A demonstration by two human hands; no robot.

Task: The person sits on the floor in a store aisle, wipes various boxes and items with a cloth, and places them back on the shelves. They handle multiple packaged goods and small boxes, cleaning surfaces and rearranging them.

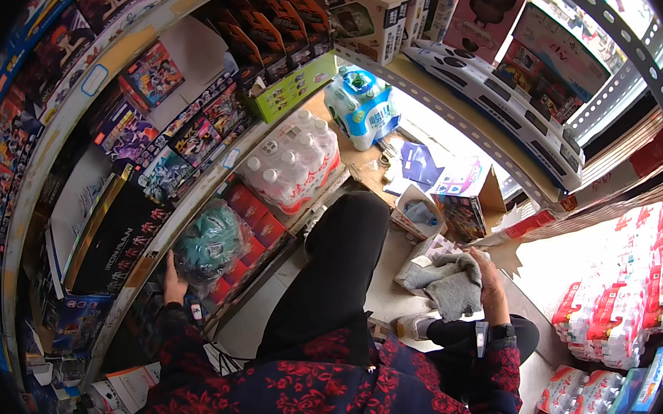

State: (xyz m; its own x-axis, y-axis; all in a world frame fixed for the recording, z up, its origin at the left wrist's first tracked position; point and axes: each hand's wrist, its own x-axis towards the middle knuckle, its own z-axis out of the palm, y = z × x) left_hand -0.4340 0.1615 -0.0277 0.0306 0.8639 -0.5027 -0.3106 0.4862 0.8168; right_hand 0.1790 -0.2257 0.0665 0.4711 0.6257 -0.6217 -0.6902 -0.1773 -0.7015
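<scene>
My left hand (175,283) is at the lower left edge of a teal, rounded item in clear plastic wrap (211,243); most of its fingers are hidden. The item sits at the edge of a low shelf, against a row of red boxes (250,208). On the other side, my right hand (492,287) grips a grey cloth (454,292), which hangs in folds above my bent leg. Just behind the cloth is a small patterned carton (436,248).
Left shelves (126,283) hold many toy and card boxes. A shrink-wrapped pack of white-capped bottles (294,158) stands ahead, a blue-wrapped bottle pack (362,108) beyond it. An open carton (417,215) holds a blue item. Red-labelled bottle packs (616,294) are stacked at right.
</scene>
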